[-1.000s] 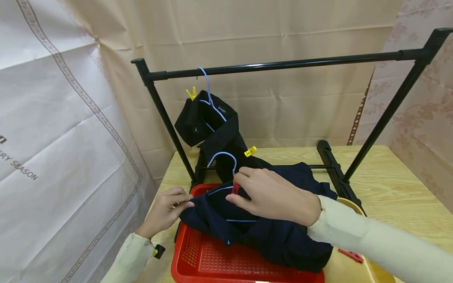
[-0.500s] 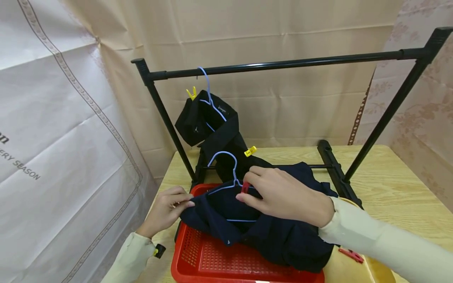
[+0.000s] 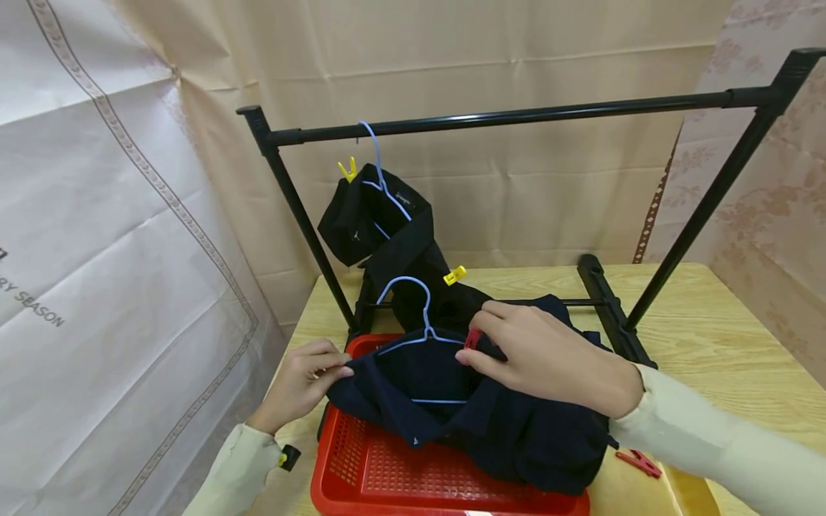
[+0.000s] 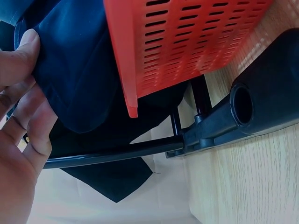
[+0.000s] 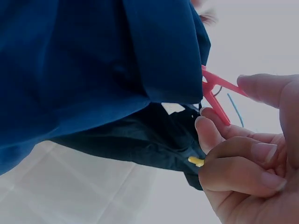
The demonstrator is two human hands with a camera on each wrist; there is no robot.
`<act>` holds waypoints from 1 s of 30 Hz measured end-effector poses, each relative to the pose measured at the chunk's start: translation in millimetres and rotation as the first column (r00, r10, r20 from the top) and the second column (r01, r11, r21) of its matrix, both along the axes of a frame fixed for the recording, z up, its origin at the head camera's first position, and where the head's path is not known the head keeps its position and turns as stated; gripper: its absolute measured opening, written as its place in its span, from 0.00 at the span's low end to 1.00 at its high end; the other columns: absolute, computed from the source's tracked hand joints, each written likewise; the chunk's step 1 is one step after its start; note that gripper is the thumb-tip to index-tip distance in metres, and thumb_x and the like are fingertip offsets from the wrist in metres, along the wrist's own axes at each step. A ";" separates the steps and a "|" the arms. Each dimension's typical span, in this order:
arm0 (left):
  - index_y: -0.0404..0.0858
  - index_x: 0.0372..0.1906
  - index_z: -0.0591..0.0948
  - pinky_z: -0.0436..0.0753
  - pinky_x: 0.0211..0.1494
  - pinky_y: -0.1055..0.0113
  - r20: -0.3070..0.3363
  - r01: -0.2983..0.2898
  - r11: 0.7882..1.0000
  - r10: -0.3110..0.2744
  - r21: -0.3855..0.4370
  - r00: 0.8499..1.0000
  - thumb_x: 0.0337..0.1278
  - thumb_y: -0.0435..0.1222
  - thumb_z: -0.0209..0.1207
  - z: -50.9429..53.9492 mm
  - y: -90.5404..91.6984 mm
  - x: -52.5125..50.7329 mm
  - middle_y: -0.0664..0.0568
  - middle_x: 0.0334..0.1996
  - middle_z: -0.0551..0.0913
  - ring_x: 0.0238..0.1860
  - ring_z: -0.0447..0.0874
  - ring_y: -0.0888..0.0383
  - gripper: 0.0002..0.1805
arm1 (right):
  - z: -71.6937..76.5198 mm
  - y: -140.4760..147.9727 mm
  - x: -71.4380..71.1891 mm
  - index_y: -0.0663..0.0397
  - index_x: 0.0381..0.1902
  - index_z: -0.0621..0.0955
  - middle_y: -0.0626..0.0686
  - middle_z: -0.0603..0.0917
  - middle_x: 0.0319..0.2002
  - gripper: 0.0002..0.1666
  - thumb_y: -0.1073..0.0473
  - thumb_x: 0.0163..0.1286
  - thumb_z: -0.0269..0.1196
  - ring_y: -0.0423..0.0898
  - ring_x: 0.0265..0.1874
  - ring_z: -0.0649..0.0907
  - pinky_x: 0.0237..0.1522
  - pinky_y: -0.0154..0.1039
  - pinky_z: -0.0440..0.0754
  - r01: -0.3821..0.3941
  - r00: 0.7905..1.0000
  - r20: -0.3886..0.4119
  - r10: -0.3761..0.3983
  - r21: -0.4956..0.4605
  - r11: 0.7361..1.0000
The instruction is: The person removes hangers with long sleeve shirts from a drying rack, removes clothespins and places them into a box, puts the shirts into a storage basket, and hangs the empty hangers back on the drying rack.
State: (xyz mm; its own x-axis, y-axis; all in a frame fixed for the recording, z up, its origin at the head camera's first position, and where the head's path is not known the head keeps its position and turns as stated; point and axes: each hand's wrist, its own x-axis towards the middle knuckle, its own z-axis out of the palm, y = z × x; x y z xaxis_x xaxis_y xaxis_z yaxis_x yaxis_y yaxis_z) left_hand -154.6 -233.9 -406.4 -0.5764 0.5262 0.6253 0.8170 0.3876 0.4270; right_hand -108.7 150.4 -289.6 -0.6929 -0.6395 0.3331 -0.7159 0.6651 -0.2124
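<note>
A dark navy garment (image 3: 516,437) with a blue hanger (image 3: 427,315) inside its neck lies across a red basket (image 3: 413,469). My left hand (image 3: 303,383) pinches the garment's left edge between thumb and fingers; the left wrist view shows the hand (image 4: 23,116) at the navy cloth (image 4: 79,60). My right hand (image 3: 548,355) pinches a red clip (image 3: 473,339) at the garment's neck, right of the hanger's hook. In the right wrist view the clip (image 5: 215,86) meets the cloth edge, its handles between thumb and finger of the hand (image 5: 252,163).
A black rack (image 3: 516,115) stands behind, with a black garment (image 3: 413,251) on a blue hanger (image 3: 379,165) at its left end. Yellow clips (image 3: 349,170) (image 3: 454,275) are on that garment. A yellow container (image 3: 687,491) at the right holds another red clip (image 3: 639,463).
My right hand has moved right along the garment's neck with the red clip, away from the hanger's hook. The left hand has stayed at the garment's left edge.
</note>
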 end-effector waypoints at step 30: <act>0.41 0.39 0.91 0.79 0.35 0.77 0.022 -0.026 1.000 0.026 -0.003 0.999 0.53 0.23 0.72 1.3 1.7 4.9 0.58 0.33 0.83 0.32 0.80 0.64 0.12 | 9.9 35.8 17.1 0.40 0.43 0.85 0.41 0.82 0.37 0.13 0.41 0.73 0.66 0.35 0.33 0.79 0.34 0.35 0.82 0.111 0.994 0.011 -0.110 -0.040 0.993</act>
State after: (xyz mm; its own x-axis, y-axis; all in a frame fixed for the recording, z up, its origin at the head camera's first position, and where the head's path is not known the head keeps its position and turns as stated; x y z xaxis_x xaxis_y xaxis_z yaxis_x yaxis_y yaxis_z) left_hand -149.6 -232.2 -405.1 -0.6033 0.5130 0.6106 0.7972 0.4095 0.4436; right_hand -91.6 186.2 -279.8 -0.7615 -0.5449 0.3510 -0.6366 0.7305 -0.2471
